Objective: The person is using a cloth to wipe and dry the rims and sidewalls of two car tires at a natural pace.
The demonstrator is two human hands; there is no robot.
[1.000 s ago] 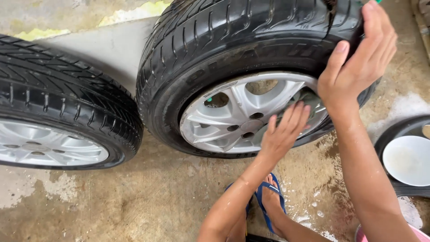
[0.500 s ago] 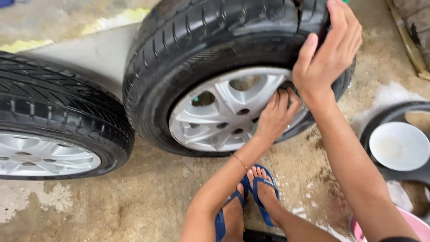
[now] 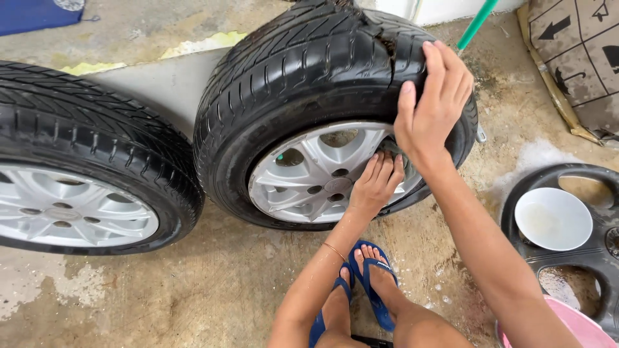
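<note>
The wheel (image 3: 322,116) stands upright on the wet concrete floor (image 3: 193,290), leaning slightly away from the viewer, in the centre of the view. Its tyre is black rubber with a deep, angled tread pattern; a ragged split runs across the tread near the top right.

The right hand (image 3: 433,103) lies flat on the tyre's upper right shoulder, just beside the split. The fingers are extended and held close together, the palm pressed against the rubber; nothing is pinched or gripped.

The left hand (image 3: 376,183) rests on the silver rim (image 3: 309,174), at its right edge where metal meets rubber. The fingers are straight and close together, the tips pointing up into a gap between spokes. Whether anything lies under the fingers cannot be told.

The rim is smooth, painted metal with broad spokes and a ring of bolt holes around the hub.

A second wheel (image 3: 84,167) of the same kind stands to the left, just beside the first. Blue sandals (image 3: 367,283) are on the person's feet, directly below the rim. A black plastic hubcap (image 3: 574,187) lies flat at the right, with a round white bowl (image 3: 553,218) resting on it. A green rod (image 3: 477,24) rises behind the tyre.
</note>
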